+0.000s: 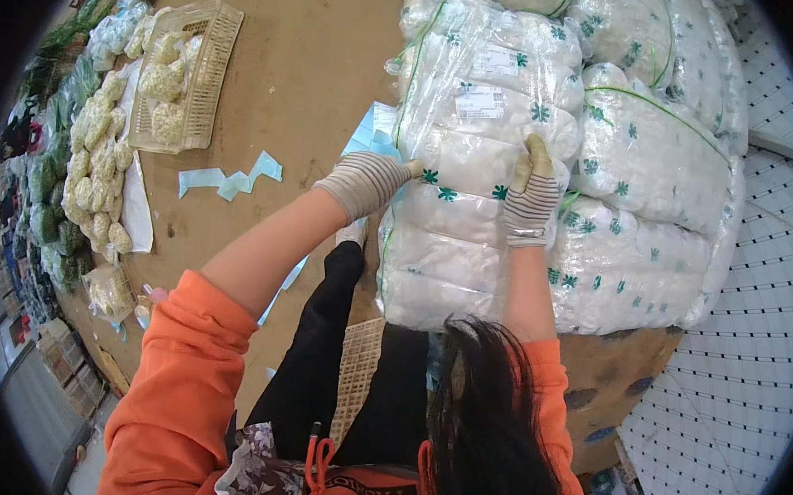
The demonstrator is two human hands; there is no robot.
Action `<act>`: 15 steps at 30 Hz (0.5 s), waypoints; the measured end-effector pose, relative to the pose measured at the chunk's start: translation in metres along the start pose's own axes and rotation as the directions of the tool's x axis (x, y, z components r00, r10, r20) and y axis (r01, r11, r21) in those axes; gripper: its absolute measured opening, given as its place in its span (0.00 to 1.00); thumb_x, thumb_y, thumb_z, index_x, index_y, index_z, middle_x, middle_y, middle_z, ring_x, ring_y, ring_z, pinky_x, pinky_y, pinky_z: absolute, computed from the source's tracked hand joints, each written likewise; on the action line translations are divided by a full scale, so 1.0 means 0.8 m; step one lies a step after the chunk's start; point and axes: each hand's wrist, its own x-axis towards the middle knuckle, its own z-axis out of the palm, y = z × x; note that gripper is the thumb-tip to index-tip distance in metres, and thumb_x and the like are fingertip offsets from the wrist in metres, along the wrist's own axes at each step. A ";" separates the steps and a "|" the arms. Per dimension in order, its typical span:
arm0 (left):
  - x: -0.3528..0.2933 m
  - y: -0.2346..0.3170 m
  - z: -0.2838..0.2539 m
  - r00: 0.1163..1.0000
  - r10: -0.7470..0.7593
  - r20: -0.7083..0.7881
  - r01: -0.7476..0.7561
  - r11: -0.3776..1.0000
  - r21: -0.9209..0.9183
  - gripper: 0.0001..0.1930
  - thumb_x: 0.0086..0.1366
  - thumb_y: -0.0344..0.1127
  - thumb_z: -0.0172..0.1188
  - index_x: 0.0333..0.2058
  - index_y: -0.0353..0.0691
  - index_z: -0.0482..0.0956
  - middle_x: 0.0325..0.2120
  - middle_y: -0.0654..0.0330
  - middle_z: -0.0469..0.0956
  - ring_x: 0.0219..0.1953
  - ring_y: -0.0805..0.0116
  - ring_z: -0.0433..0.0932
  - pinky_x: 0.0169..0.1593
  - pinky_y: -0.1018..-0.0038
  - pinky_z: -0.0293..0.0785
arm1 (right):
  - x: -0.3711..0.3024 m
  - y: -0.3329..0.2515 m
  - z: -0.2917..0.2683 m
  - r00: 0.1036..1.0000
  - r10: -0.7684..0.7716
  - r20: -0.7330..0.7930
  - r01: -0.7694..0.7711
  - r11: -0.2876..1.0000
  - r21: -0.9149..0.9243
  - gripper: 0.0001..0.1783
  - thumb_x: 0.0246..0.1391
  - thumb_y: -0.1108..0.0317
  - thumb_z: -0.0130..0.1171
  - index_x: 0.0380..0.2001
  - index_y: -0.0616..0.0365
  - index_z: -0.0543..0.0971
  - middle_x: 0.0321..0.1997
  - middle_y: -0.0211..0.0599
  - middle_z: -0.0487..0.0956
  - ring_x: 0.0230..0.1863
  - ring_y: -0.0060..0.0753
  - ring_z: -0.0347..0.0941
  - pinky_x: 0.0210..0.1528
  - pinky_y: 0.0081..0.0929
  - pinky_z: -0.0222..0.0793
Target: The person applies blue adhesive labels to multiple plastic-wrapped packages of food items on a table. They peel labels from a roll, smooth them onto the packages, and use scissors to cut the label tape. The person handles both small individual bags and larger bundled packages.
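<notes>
Dark hair (pixel 487 407) hangs nearest the camera, between the person's orange sleeves (pixel 176 361). At far left, pale yellow netted packs (pixel 97 166) lie in a heap beside a cream plastic crate (pixel 211 82) holding more of them; blue strips (pixel 237 183) are strewn on the brown surface. The left hand (pixel 364 184), in a striped glove, meets the left edge of a clear-wrapped white bundle (pixel 469 175), which lies directly ahead; its fingers look curled, but whether its grip holds film or cord cannot be told. The bundle appears fully bagged, with green cord (pixel 417 63) along its upper left side; any knot is not visible, so the tying may be incomplete. Two white printed labels (pixel 481 102) with fine lines sit near its top, too small to read, above green leaf-shaped marks. The right hand (pixel 530 197) rests at its right side, fingers close together, its grip equally unclear. Farther right, a similar bundle (pixel 648 140) looks finished, green cord crossing it.
</notes>
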 end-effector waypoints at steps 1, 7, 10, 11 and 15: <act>0.000 -0.001 0.003 1.000 0.016 -0.019 -0.016 1.000 -0.007 0.18 0.63 0.34 0.49 0.52 0.50 0.69 0.26 0.53 0.78 0.29 0.54 0.80 0.30 0.58 0.75 | 0.006 -0.003 -0.004 0.991 -0.130 -0.020 0.128 0.989 -0.072 0.22 0.55 0.71 0.50 0.54 0.62 0.70 0.54 0.51 0.72 0.57 0.47 0.67 0.57 0.40 0.65; 0.005 0.003 0.005 0.990 0.105 -0.093 -0.109 0.993 -0.045 0.29 0.55 0.26 0.57 0.56 0.52 0.65 0.24 0.51 0.77 0.27 0.53 0.79 0.28 0.59 0.75 | -0.001 -0.020 0.011 0.862 -0.462 0.206 0.502 0.732 -0.461 0.24 0.50 0.68 0.56 0.54 0.53 0.71 0.57 0.48 0.70 0.60 0.50 0.63 0.62 0.51 0.52; -0.010 -0.006 -0.002 0.995 0.089 -0.042 -0.091 0.994 -0.056 0.30 0.56 0.27 0.56 0.58 0.53 0.64 0.24 0.51 0.76 0.26 0.53 0.78 0.28 0.60 0.74 | -0.043 -0.049 0.039 0.897 -0.230 0.377 0.414 0.734 -0.538 0.29 0.48 0.57 0.59 0.56 0.44 0.70 0.64 0.46 0.61 0.67 0.55 0.51 0.65 0.61 0.38; -0.015 -0.006 -0.007 0.997 0.072 -0.002 -0.072 0.996 -0.060 0.30 0.56 0.27 0.56 0.59 0.53 0.63 0.24 0.51 0.76 0.26 0.53 0.78 0.29 0.61 0.74 | -0.057 -0.056 0.038 0.897 -0.190 0.399 0.398 0.739 -0.543 0.29 0.48 0.56 0.59 0.56 0.44 0.70 0.65 0.46 0.61 0.67 0.55 0.50 0.65 0.61 0.37; -0.042 -0.015 -0.018 0.960 -0.018 -0.279 -0.138 0.837 -0.530 0.31 0.56 0.28 0.54 0.60 0.53 0.62 0.28 0.50 0.76 0.30 0.59 0.78 0.35 0.67 0.74 | -0.090 -0.075 0.016 0.938 -0.132 0.320 0.253 0.892 -0.375 0.27 0.50 0.57 0.58 0.54 0.53 0.71 0.58 0.49 0.68 0.61 0.53 0.59 0.63 0.53 0.48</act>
